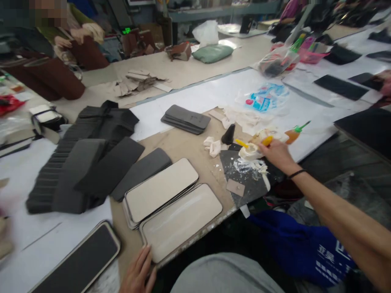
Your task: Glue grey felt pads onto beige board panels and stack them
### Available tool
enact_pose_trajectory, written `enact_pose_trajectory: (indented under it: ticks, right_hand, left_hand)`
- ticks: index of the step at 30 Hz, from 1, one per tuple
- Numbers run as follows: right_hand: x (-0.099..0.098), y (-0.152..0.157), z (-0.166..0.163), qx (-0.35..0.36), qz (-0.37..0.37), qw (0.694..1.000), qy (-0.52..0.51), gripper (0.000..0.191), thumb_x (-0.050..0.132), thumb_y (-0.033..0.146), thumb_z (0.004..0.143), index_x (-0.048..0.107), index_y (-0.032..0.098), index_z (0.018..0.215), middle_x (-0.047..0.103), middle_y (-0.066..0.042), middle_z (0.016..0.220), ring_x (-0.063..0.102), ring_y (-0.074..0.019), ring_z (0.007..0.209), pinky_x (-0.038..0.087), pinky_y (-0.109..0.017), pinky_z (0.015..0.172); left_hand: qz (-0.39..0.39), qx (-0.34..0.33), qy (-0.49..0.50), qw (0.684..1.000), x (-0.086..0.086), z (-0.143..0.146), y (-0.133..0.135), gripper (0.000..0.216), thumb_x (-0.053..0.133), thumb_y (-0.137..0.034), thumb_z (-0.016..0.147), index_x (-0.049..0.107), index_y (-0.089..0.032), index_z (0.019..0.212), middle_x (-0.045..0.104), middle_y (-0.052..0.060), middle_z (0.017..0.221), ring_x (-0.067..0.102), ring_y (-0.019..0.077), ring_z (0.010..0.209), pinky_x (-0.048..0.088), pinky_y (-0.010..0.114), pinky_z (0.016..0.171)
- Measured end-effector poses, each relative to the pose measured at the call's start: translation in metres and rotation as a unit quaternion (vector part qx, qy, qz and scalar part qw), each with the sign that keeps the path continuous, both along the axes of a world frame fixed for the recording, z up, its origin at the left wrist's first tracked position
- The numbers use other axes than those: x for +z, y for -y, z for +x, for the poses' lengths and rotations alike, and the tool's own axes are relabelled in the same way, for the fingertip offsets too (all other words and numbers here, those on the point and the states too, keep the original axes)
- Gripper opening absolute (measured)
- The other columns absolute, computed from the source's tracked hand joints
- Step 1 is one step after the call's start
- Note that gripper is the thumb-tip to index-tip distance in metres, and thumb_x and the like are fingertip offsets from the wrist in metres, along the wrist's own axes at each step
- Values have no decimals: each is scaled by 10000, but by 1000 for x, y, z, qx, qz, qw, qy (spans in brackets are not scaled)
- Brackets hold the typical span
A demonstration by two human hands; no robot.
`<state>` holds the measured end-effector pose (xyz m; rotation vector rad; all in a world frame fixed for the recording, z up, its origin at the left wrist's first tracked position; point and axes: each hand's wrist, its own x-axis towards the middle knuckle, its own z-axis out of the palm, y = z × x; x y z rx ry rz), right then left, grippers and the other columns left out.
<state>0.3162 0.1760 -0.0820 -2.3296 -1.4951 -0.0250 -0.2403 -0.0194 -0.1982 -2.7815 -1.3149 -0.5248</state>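
Note:
My right hand [278,155] is closed on a yellow-handled tool [268,141], right beside a small glue pot [251,152] crusted with white. The tool's working end is hidden. A second yellow stick [242,143] pokes out at the pot's left side. My left hand [139,269] lies with fingers stretched out, the tips touching the lower left corner of a cream panel [183,221]. That panel has a dark edge and a shiny wet-looking streak. Just behind it sits a stack of similar cream panels [161,187].
Dark grey panels [82,162] lie fanned in a heap on the left. A black-faced panel [79,260] is at lower left. Near the pot are a black cone [228,134], an orange bottle with green nozzle [295,133] and a glue-smeared board [253,183]. Another person's hands [81,34] hold brown pieces.

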Motion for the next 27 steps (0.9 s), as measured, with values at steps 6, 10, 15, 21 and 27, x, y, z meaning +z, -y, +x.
enact_pose_trajectory:
  ticks: [6,10,15,21,27]
  right_hand:
    - [-9,36,18,-177,157,946,-222,280,613,490,668,589,231,566,644,-96,626,647,-304,790,488,-438,652]
    - [-6,74,-60,-181,193,868,-420,234,703,435,600,561,256,551,629,-24,583,642,-230,584,547,-425,598]
    - [-14,113,-227,-45,22,837,-545,389,737,456,534,609,166,760,641,-20,620,618,-177,512,557,-337,515]
    - [-38,128,-364,20,-37,799,-600,399,678,503,591,571,159,761,627,-4,614,617,-159,527,548,-292,522]
    - [-60,124,-378,34,-24,833,-552,358,617,500,662,569,167,783,627,-14,625,617,-166,557,543,-297,550]
  left_hand:
    - [-40,19,34,998,9,2,1,422,538,-154,751,483,-135,1170,572,153,1138,501,255,1104,485,406,872]
    - [-53,9,71,996,5,-5,2,434,534,-149,746,485,-146,1177,573,143,1145,484,247,1124,456,416,904]
    - [-50,-3,110,993,0,-15,2,403,526,-149,746,501,-139,1149,572,149,1148,480,238,1123,438,414,916]
    - [-46,-2,136,990,-5,-20,1,339,531,-161,752,532,-111,1088,585,163,1116,490,251,1092,439,422,889]
    - [-40,-3,156,987,-10,-22,2,349,523,-165,759,533,-142,1107,591,141,1120,502,243,1080,437,409,881]
